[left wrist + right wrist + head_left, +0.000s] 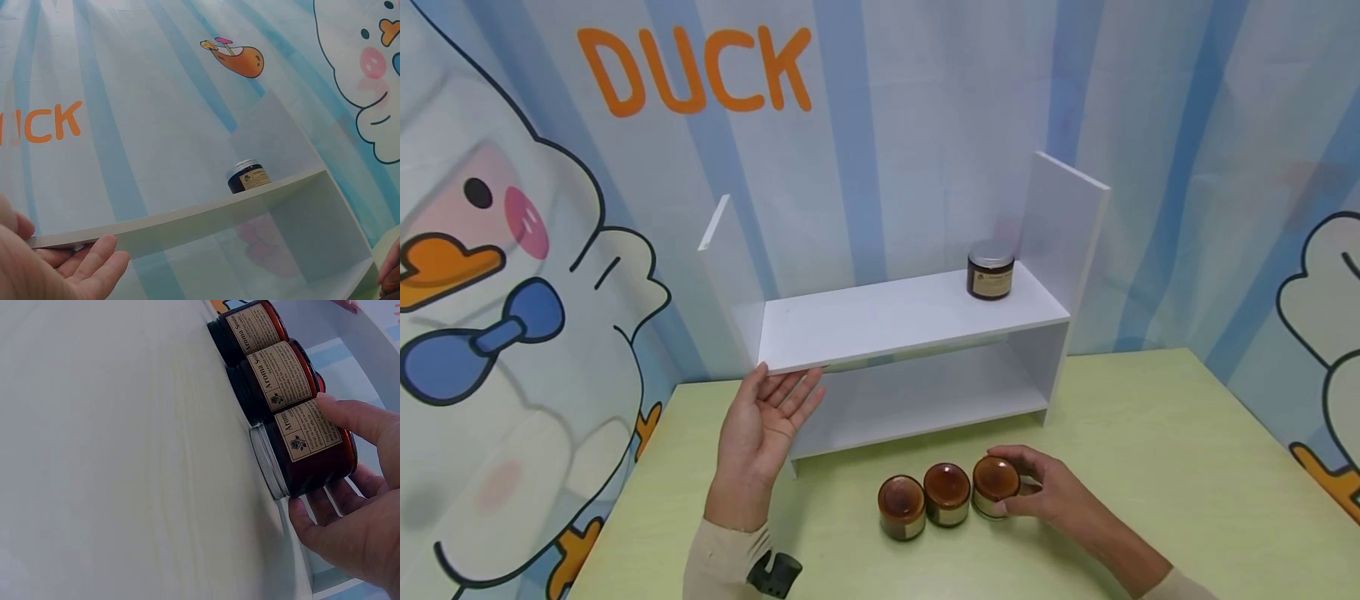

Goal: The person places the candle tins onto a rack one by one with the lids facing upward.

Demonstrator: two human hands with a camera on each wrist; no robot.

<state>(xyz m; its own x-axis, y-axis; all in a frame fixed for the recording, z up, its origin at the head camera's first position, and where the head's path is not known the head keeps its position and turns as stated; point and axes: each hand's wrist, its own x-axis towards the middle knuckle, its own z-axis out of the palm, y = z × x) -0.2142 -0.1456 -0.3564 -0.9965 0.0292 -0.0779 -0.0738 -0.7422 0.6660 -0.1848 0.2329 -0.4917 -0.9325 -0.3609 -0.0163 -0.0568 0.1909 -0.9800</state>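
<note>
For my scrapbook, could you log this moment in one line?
left hand: touches upper shelf | right hand: grips rightmost inverted jar | middle jar, leftmost jar: also inverted

Three jars (pixel 947 495) before the shelf (pixel 865 329)

Held jar (pixel 322 465) looks glossy glass w/ paper label (pixel 306 432) & metal lid (pixel 269 462), shelf (pixel 880 325) smooth, tbl (pixel 1150 467) matt wood-look.

The head view is bright (shadows soft), the left wrist's dimmer.
</note>
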